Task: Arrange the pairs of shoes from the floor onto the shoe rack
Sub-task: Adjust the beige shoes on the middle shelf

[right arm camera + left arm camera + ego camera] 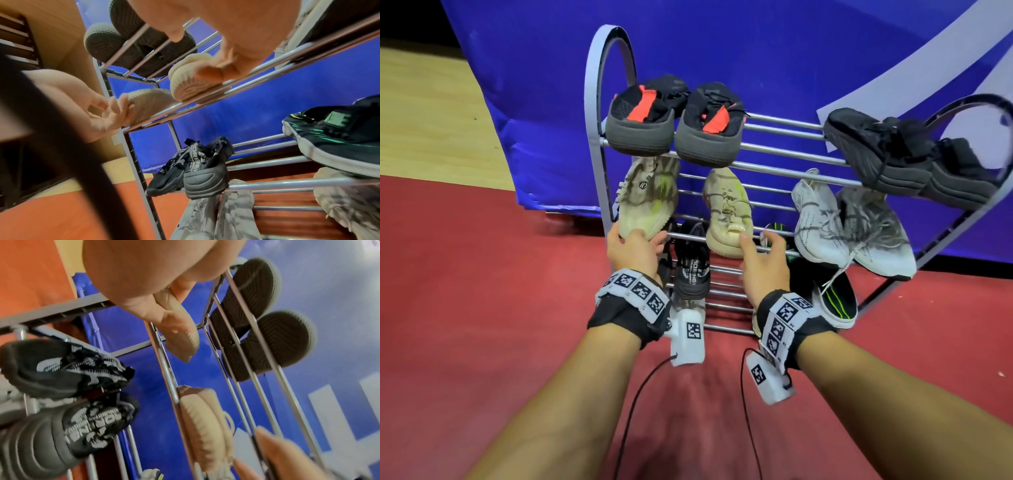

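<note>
The fingers of the left hand [635,251] curl around the heel of the left cream knit sneaker [649,197], with the thumb on the near side — the right wrist view shows them cupping the ribbed sole from below. The right hand [763,260] has its fingers spread and relaxed; only the thumb touches the heel of the right cream knit sneaker [727,214], so this hand holds nothing.

Both cream sneakers lie on the middle tier of the grey metal shoe rack [784,168], toes pointing away toward the blue backdrop [722,51] and heels at the front bar, directly ahead of each hand. Their long axes run front to back, but the left one is tilted to the side and there is a gap between them. The left hand is nearer to the tilted shoe, so I judge it should slide this shoe sideways toward its partner.

On the top tier rest a pair of black sneakers with red insoles [674,116] and, at the right end, another dark pair [904,157]. A white pair [852,229] stands beside the cream pair.
</note>
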Demonstrator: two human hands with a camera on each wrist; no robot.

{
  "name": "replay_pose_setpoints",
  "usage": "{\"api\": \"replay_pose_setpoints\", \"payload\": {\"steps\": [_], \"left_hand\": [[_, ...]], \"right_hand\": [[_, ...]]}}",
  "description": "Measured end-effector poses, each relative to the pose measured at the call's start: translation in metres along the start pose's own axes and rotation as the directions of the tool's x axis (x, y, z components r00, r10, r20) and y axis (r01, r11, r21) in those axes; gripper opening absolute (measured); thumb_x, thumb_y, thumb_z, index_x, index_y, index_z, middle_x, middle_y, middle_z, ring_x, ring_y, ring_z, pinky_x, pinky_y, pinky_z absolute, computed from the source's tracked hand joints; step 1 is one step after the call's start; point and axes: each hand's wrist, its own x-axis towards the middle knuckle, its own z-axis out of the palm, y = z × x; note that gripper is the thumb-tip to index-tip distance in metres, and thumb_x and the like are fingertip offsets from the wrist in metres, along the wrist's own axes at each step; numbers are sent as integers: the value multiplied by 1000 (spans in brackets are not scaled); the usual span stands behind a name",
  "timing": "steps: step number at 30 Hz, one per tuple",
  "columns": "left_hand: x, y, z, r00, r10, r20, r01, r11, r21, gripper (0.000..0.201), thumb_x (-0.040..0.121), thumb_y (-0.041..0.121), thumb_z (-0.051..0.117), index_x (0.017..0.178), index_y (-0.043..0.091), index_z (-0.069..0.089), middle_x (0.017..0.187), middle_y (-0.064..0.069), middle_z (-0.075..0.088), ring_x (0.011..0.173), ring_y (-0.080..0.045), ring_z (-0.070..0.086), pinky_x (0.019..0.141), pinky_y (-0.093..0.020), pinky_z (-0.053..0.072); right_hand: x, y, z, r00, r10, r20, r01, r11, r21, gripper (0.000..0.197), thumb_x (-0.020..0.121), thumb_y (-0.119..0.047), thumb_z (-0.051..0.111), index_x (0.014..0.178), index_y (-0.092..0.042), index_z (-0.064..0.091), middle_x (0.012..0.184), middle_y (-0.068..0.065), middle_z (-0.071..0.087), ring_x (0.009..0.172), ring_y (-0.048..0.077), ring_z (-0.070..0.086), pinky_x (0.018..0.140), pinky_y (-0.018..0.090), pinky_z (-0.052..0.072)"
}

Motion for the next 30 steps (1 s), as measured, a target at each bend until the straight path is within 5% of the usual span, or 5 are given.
{"api": "replay_pose_setpoints", "payload": {"steps": [5,11,15,21,30], "left_hand": [[-4,10,-6,992,-93,-90,88,995,-57,14,82,6,46,83,11,58,86,-15,63,35,-14,53,36,-18,30],[-11,-1,-22,988,-155,10,155,987,-45,10,60,19,52,66,18,43,70,-2,42,57,-29,34,48,-26,26],[-16,3,-24,969,-177,175,182,983,-13,22,60,22,50,79,12,54,78,-5,53,65,-24,49,48,-23,35],[-16,12,-15,960,48,276,-81,991,109,42,79,31,61,121,27,62,101,-5,66,79,-21,61,56,-31,45],[-33,-5,-5,854,-57,517,-101,957,272,40,98,21,54,138,27,50,107,-4,70,87,-19,68,63,-27,50]], "right_hand": [[-4,-8,-6,975,-181,-131,194,977,89,10,92,-48,56,95,-38,58,63,-4,54,59,12,54,66,31,46],[9,-26,-9,987,-6,-162,53,955,291,50,87,-66,40,114,-27,55,100,3,67,80,22,67,68,37,56],[19,-29,-22,978,102,-181,3,865,501,55,84,-65,49,120,-26,66,118,-4,69,112,17,64,100,36,47],[26,-27,-34,937,295,-187,-173,857,485,30,61,-53,55,62,-28,71,88,13,67,91,40,65,75,48,50],[-9,-64,4,983,184,25,-159,762,628,47,80,-17,53,126,-13,52,120,14,60,102,29,67,67,39,63]]}}
